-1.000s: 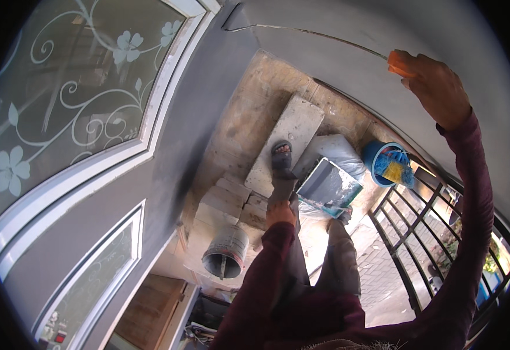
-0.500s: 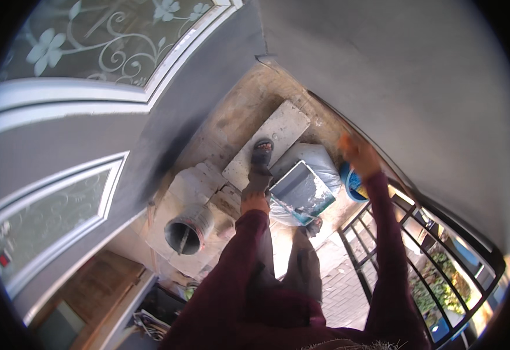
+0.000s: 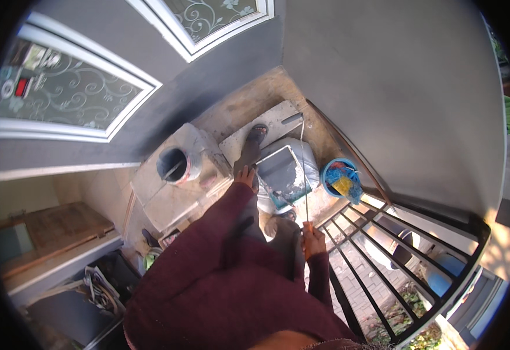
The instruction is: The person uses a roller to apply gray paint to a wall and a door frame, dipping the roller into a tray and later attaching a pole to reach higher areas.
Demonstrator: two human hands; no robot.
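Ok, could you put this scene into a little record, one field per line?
Right grip: closed round the orange handle of a long-rodded roller
Roller head: over the pale slab; contact unclear
Left grip: open, resting on the left leg
Left foot: sandalled, on the slab
Nearby container: white-rimmed, dark inside
Blue bucket: holds blue netting and something yellow

The right hand point(image 3: 316, 241) partly hides the orange handle point(image 3: 307, 226); the upper window point(image 3: 208, 18) runs off the top edge. The bucket point(image 3: 193, 165) is too dark inside to tell its contents.
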